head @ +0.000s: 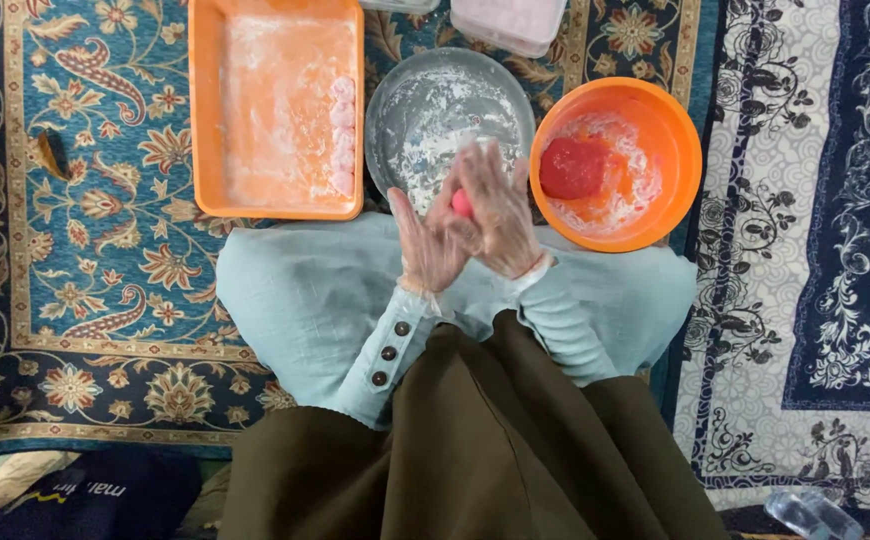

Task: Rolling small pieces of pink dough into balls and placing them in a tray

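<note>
The left hand [423,240] and the right hand [503,215], both dusted with white flour, press palm to palm on a small pink dough ball [462,203], with the fingers stretched out and clamped on it. The ball is over the near rim of a round grey floured metal plate [395,100] on the patterned carpet [105,200]. Left of the plate lies an orange rectangular plastic tray [205,110] holding pale pink balls [342,135]; right stands a round orange plastic bowl [680,140] with a red dough lump [572,167].

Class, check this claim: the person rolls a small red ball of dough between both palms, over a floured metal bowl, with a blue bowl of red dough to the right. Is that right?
One detail is wrong: the head view shows that bowl of red dough is orange, not blue. The left hand and right hand do press a red ball over the floured metal bowl.
</note>
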